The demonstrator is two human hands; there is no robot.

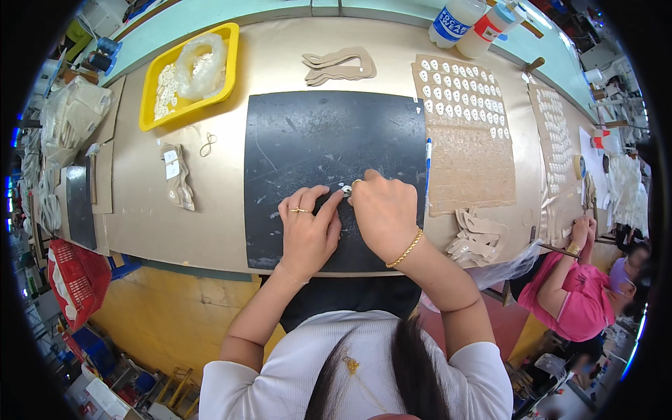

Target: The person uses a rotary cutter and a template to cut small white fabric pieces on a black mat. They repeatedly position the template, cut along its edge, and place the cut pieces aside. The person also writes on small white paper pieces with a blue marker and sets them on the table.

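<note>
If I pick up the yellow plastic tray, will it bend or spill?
The yellow rectangular plastic tray would probably stay stiff, since its raised walls hold their shape. Tilting it would likely make the small white pieces slide, because they seem to lie loose. The crumpled translucent plastic bag inside might flop or shift, as it looks thin.

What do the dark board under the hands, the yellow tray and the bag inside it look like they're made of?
Dark board: perhaps rubber or plastic, low sheen, scuffed and scratched.
Yellow tray: probably moulded plastic, smooth, with rounded corners.
Bag: likely thin plastic film, translucent and crumpled.
</note>
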